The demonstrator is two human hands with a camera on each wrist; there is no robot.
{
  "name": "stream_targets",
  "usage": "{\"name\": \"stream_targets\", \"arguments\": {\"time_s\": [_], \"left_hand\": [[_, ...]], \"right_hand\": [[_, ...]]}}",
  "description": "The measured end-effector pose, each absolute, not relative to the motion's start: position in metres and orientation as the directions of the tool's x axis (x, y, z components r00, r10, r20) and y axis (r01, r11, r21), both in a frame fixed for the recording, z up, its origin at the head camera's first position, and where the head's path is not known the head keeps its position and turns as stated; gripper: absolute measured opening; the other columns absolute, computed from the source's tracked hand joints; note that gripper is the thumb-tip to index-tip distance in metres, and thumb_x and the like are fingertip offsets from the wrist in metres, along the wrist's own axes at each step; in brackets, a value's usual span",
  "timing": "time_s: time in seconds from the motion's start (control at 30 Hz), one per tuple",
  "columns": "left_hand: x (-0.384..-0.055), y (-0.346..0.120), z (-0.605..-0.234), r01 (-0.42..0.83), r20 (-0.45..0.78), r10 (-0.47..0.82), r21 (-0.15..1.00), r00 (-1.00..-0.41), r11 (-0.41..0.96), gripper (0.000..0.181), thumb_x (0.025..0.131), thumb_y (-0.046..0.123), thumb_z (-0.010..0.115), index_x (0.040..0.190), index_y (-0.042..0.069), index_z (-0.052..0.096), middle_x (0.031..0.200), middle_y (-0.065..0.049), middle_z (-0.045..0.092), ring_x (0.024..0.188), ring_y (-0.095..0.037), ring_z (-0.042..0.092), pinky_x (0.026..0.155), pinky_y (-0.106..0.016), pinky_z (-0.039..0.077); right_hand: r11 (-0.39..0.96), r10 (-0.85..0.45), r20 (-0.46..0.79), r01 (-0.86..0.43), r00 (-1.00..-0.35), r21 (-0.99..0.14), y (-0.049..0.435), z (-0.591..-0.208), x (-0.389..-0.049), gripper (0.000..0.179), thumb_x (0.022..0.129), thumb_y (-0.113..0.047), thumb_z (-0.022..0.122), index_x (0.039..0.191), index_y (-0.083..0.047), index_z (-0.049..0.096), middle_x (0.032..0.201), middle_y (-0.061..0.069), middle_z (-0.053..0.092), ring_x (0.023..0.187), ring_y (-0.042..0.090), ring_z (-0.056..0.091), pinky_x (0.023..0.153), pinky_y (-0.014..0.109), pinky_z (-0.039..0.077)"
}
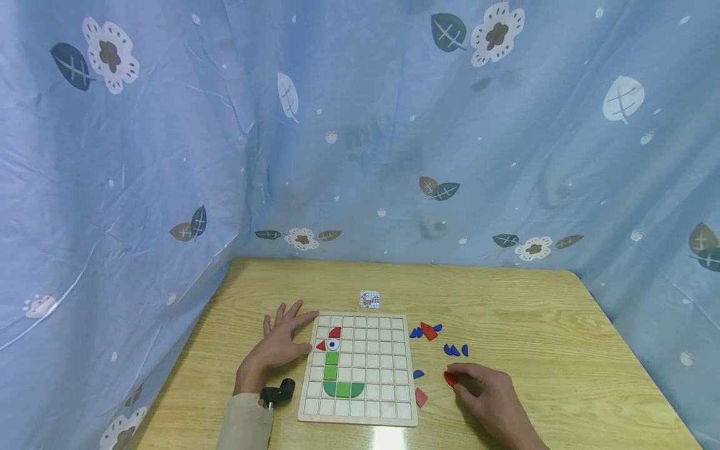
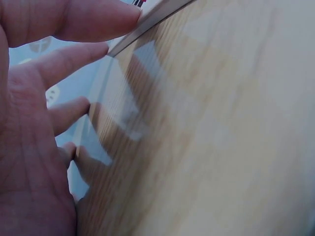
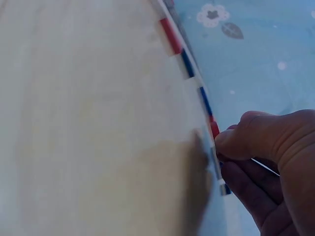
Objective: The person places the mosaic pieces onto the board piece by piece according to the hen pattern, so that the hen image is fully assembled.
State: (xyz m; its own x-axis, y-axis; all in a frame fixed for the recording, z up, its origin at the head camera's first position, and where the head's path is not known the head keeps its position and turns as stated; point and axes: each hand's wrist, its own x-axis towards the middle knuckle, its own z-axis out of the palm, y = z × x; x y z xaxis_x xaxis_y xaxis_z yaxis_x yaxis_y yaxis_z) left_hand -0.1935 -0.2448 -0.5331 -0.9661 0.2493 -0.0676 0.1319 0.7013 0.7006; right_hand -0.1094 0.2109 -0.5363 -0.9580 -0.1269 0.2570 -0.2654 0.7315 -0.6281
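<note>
A pale square grid board (image 1: 388,378) lies on the table. On its left side, green squares, dark green rounded pieces, a white eye piece (image 1: 333,344), a red triangle (image 1: 321,345) and a red quarter-round (image 1: 335,332) form a bird-like figure. My left hand (image 1: 281,342) is spread at the board's left edge, thumb and index finger touching it; in the left wrist view the fingers (image 2: 74,64) are straight. My right hand (image 1: 488,394) pinches a small red piece (image 1: 450,379) between thumb and fingers, right of the board; the fingers partly hide its shape.
Blue half-round pieces (image 1: 455,350) lie right of the board, with a red pointed piece (image 1: 429,331) among others. A pinkish-red square (image 1: 422,397) sits by the board's right edge. Behind the board is a small pattern card (image 1: 369,299). A blue curtain (image 1: 360,156) hangs around the table.
</note>
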Motion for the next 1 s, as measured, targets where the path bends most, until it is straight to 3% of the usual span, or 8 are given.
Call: {"name": "stream_targets", "arguments": {"time_s": [0.3,0.67,1.0], "left_hand": [[-0.191,-0.245,-0.533,0.13,-0.067,0.25,0.71,-0.966,0.692,0.077,0.088,0.011,0.077,0.162,0.018,0.056,0.183,-0.023,0.016,0.167,-0.056,-0.01,0.123,-0.079,-0.02],[-0.191,-0.243,-0.533,0.122,-0.071,0.239,0.703,-0.968,0.701,0.078,0.087,0.011,0.077,0.162,0.02,0.056,0.183,-0.021,0.016,0.168,-0.054,-0.01,0.124,-0.078,-0.02],[-0.192,-0.244,-0.532,0.13,-0.066,0.241,0.691,-0.968,0.711,0.078,0.087,0.012,0.075,0.162,0.018,0.056,0.183,-0.022,0.016,0.168,-0.055,-0.009,0.124,-0.079,-0.018]], "right_hand": [[0.588,-0.261,0.31,-0.405,-0.914,-0.7,0.182,-0.519,-0.12,0.035,0.084,0.005,0.087,0.113,-0.015,0.085,0.109,-0.01,0.084,0.098,0.007,0.079,0.09,0.031,0.066],[0.49,-0.391,0.252,-0.433,-0.885,-0.757,0.128,-0.517,-0.133,0.029,0.089,0.001,0.083,0.116,-0.011,0.084,0.112,-0.008,0.084,0.102,0.01,0.078,0.089,0.036,0.066],[0.412,-0.483,0.245,-0.465,-0.84,-0.783,0.086,-0.523,-0.142,0.028,0.091,0.003,0.081,0.117,-0.009,0.084,0.114,-0.001,0.084,0.107,0.008,0.078,0.095,0.033,0.065]]}}
